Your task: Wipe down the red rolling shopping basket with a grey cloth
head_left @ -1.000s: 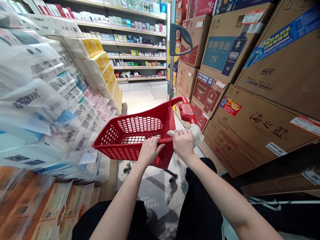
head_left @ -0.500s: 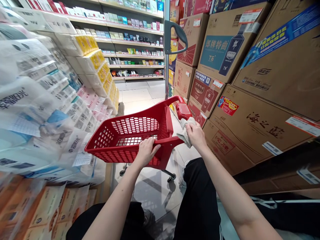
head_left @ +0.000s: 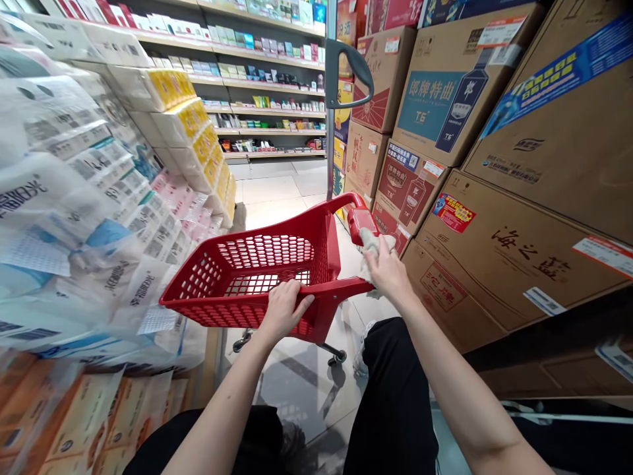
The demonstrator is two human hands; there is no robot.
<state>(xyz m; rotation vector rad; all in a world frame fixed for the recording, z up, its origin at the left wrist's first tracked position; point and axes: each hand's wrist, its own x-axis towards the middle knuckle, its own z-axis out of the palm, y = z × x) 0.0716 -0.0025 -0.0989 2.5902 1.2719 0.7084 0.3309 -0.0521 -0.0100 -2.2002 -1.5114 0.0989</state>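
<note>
Red basket (head_left: 257,264) points lengthwise away from the person; left hand (head_left: 281,310) grips its near rim, right hand (head_left: 388,272) clamps cloth (head_left: 370,239) against handle (head_left: 357,223).

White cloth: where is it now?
The cloth sits right of centre in the head view, bunched in the right hand against the red basket, at its handle block.
</note>
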